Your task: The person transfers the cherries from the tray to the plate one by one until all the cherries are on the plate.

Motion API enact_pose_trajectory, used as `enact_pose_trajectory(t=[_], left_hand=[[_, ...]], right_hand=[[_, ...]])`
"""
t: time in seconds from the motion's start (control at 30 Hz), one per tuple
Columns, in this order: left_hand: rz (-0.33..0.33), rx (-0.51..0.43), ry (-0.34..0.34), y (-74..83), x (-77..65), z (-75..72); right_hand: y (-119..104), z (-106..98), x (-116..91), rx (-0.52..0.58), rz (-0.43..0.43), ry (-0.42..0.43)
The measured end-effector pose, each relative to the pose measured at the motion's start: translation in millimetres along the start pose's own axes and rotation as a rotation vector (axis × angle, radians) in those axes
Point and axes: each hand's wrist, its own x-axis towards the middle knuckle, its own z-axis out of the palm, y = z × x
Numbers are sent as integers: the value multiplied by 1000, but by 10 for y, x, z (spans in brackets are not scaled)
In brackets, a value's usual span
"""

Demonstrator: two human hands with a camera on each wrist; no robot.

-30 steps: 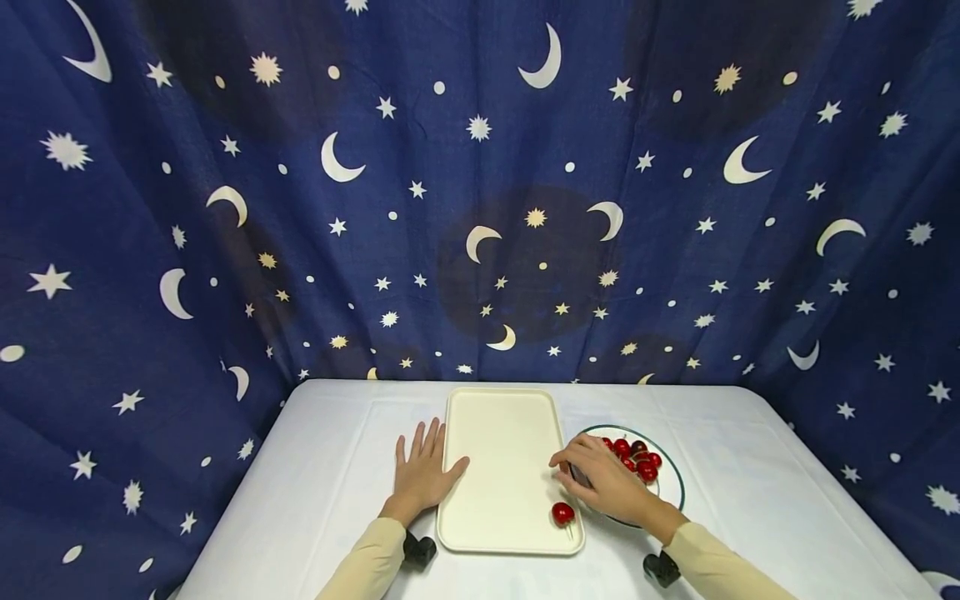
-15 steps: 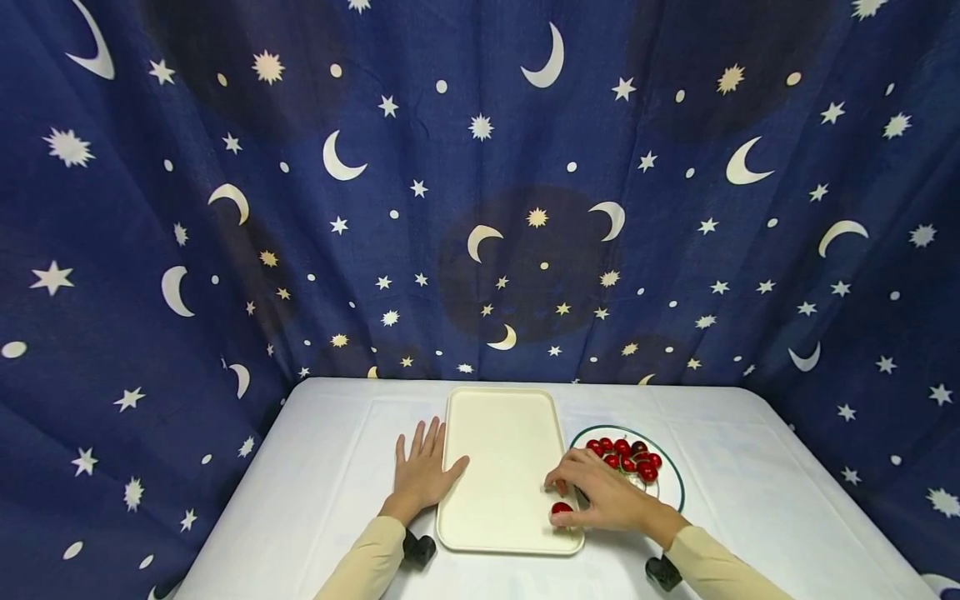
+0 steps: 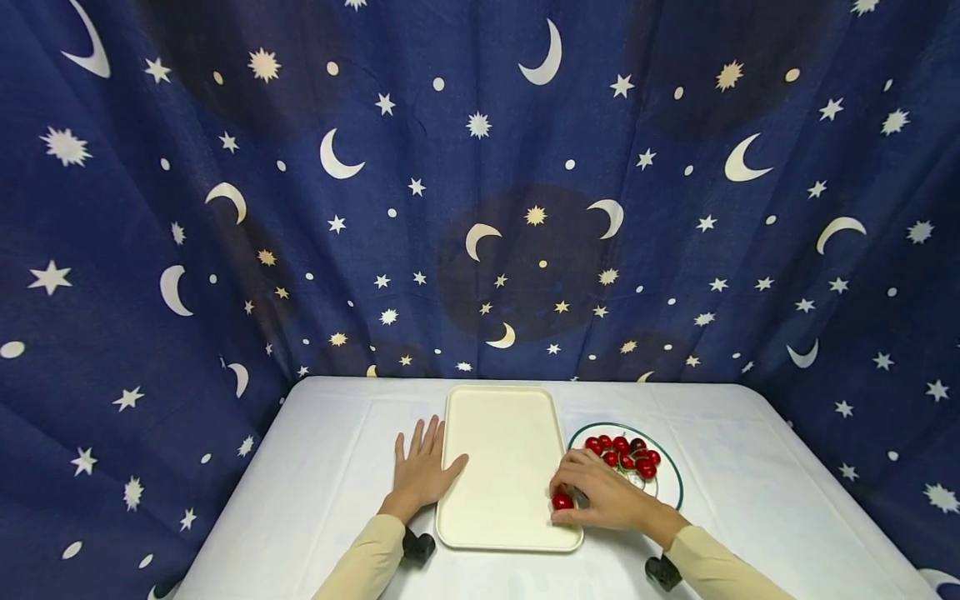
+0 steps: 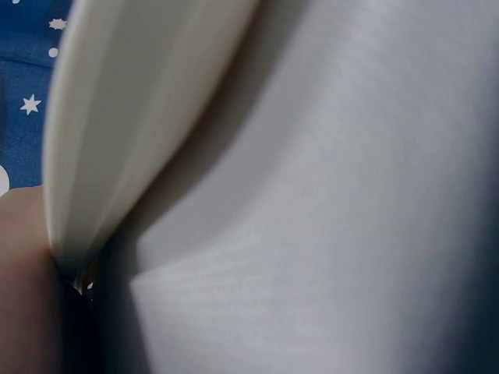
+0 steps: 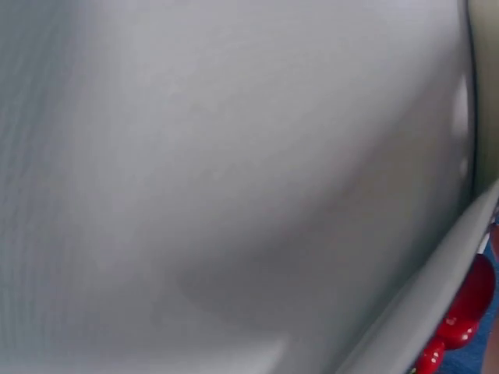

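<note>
In the head view my right hand [image 3: 603, 492] pinches a red cherry [image 3: 562, 501] between thumb and fingers, over the right edge of a cream tray [image 3: 498, 467]. The cherry's stem is hidden. My left hand [image 3: 422, 471] lies flat with fingers spread, its thumb across the tray's left rim. Just beyond the right hand, a clear plate with a green rim [image 3: 681, 483] holds several red cherries [image 3: 621, 444], one of them darker. The left wrist view shows the tray's side [image 4: 132, 117] close up; the right wrist view catches cherries [image 5: 464, 312] behind the plate's edge [image 5: 421, 304].
A white cloth [image 3: 337, 450] covers the table. Behind and at both sides hangs a dark blue curtain [image 3: 420, 250] with moons and stars. Black wrist cameras [image 3: 663, 572] sit at both wrists, low over the cloth.
My right hand has come from the plate's near-left edge toward me, and its fingers have closed around the cherry lying on the tray. The cherry has shifted slightly away from me. The left hand stays put.
</note>
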Motion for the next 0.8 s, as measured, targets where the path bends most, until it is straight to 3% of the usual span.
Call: enact_pose_trajectory(t=[0.53, 0.8], left_hand=[[-1, -9, 6, 3, 18, -11], [-2, 1, 4, -10, 15, 26]], right_hand=[[160, -30, 107, -236, 35, 214], [235, -55, 98, -321, 143, 272]])
